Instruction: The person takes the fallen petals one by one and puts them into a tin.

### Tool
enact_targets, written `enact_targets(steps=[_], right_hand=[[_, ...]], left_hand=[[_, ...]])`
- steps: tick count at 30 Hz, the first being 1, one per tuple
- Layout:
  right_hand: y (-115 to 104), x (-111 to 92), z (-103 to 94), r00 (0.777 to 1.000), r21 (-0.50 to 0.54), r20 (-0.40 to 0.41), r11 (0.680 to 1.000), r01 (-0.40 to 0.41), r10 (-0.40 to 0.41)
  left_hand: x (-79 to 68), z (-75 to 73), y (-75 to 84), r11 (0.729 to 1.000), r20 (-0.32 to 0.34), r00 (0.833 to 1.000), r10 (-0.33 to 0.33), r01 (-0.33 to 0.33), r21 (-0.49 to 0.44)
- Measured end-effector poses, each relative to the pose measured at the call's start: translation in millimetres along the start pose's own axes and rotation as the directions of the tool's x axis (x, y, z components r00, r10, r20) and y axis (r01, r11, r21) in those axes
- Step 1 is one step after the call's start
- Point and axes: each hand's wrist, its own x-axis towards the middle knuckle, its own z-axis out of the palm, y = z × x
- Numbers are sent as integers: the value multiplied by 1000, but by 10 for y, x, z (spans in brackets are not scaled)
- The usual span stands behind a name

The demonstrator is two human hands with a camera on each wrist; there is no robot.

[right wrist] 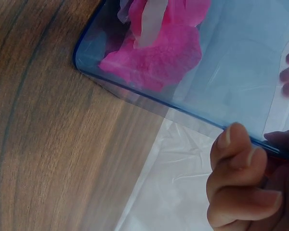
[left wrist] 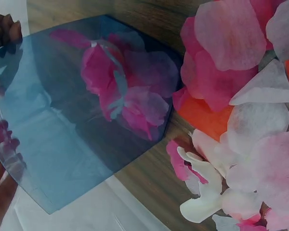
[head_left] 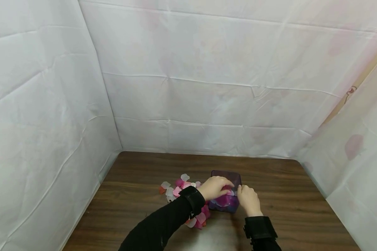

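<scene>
A see-through bluish box point(left wrist: 53, 149) with pink and purple artificial petals point(right wrist: 168, 57) inside stands on the table. From its left side my left hand point(head_left: 214, 188) reaches over the box, its thumb and fingers bent around a pink petal, which the hand partly hides. At the opposite side my right hand point(head_left: 249, 200) grips the box's rim with curled fingers, seen close up in the right wrist view. A loose heap of pink, white and orange petals point(left wrist: 221, 77) lies left of the box, partly under my left forearm.
The brown wood-grain table point(head_left: 289, 202) extends around the box and petals. White cloth walls point(head_left: 188, 101) rise behind the table and at both sides.
</scene>
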Motion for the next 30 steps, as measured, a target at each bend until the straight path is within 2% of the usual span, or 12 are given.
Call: enact_targets(steps=[4,10,14,17,21,24,27,30], right_hand=[[-15,-13,1,1000,2,13,1000,-6,6],[-23,-21,-12,1000,5,7,1000,-2,2],[-19,-20,-12,1000,7,4,1000,9,-9],[-15,-28,-6,1000,7,12,1000,7,-7],[-16,-41,6,1000,2,13,1000,-3,3],[-17,-39,8,1000,1,14,1000,-15,15],[-23,-33,2,1000,3,10,1000,-19,19],[-18,-38,18,1000,7,-3,1000,-9,9]], left_hand=[[-57,-13,-31,1000,6,1000,-6,6,-10],[-235,-146,-196,999,-117,993,-16,11,-40],[-517,-253,-401,996,-170,984,-58,44,-83],[-860,-263,-545,987,-184,975,-128,108,-116],[-1415,-85,-728,977,-189,959,-209,196,-89],[-1766,133,-835,972,-147,961,-234,234,-14],[-1987,328,-880,973,-68,973,-222,225,48],[-2097,480,-873,977,-28,981,-190,191,95]])
